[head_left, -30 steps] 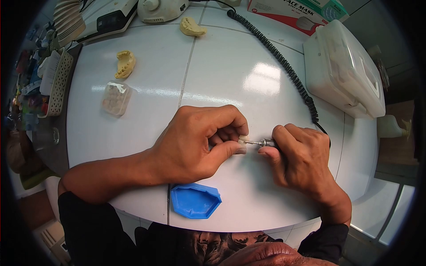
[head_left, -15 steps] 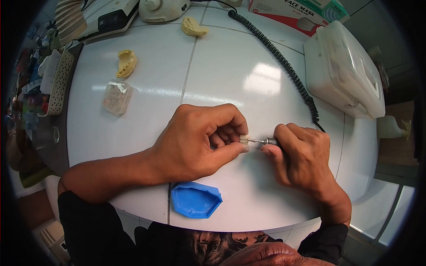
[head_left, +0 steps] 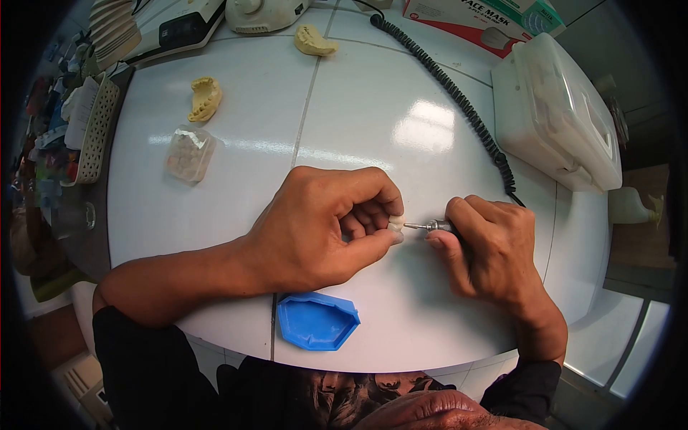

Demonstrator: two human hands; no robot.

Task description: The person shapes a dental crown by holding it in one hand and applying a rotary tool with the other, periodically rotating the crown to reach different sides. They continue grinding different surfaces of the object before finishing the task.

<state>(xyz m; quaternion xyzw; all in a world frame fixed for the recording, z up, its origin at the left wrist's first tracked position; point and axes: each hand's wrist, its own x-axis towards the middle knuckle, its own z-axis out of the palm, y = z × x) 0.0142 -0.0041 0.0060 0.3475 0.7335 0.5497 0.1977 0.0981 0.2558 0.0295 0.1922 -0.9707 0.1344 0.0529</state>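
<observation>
Between the thumb and fingertips of my left hand (head_left: 326,222) is a small whitish piece that looks like a dental crown or tooth (head_left: 395,223). My right hand (head_left: 491,247) grips a rotary handpiece (head_left: 441,226), its metal shaft pointing left. The thin bur at its front reaches right up to the whitish piece. Most of the handpiece body is hidden inside my right hand. Below my left wrist lies a blue angular tray (head_left: 319,340), close to the table's front edge.
Two yellowish dental casts (head_left: 205,99) (head_left: 314,41) lie on the white table (head_left: 236,193). Near one is a small clear box (head_left: 190,154) of pale pieces. A coiled black cord (head_left: 451,93) runs past a white lidded case (head_left: 555,115). At the back stand a control unit (head_left: 261,16) and a mask box (head_left: 473,25).
Both hands have stayed nearly in place. My right hand with the handpiece has shifted very slightly up and right, and the whitish piece is turned a little differently.
</observation>
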